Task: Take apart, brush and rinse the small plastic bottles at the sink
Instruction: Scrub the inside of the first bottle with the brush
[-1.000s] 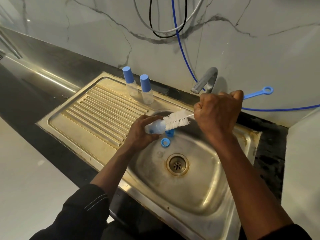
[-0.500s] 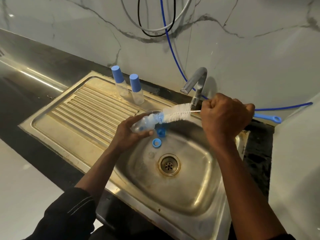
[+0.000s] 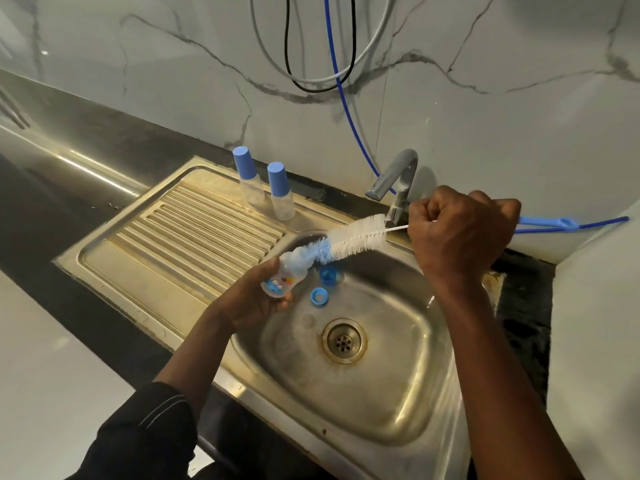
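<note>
My left hand [image 3: 249,299] grips a small clear bottle [image 3: 282,277] with a coloured print, held tilted over the left rim of the sink bowl [image 3: 398,393]. My right hand [image 3: 457,233] is fisted round the blue handle [image 3: 543,222] of a white bottle brush [image 3: 353,239]. The brush's blue tip sits at the bottle's open mouth. A blue cap [image 3: 328,274] and a blue ring [image 3: 319,297] lie in the bowl just right of the bottle. Two capped bottles [image 3: 246,174] [image 3: 280,190] stand upright at the back of the draining board.
The grey tap [image 3: 394,176] rises behind the bowl, close to my right hand, with no water visible. The drain [image 3: 343,341] is in the bowl's middle. The ribbed draining board [image 3: 194,233] lies left. Cables and a blue hose [image 3: 346,98] hang on the marble wall.
The brush has been drawn out to the right, so more bristle shows outside the bottle. The left hand holds the bottle lower and more tilted. The camera has shifted.
</note>
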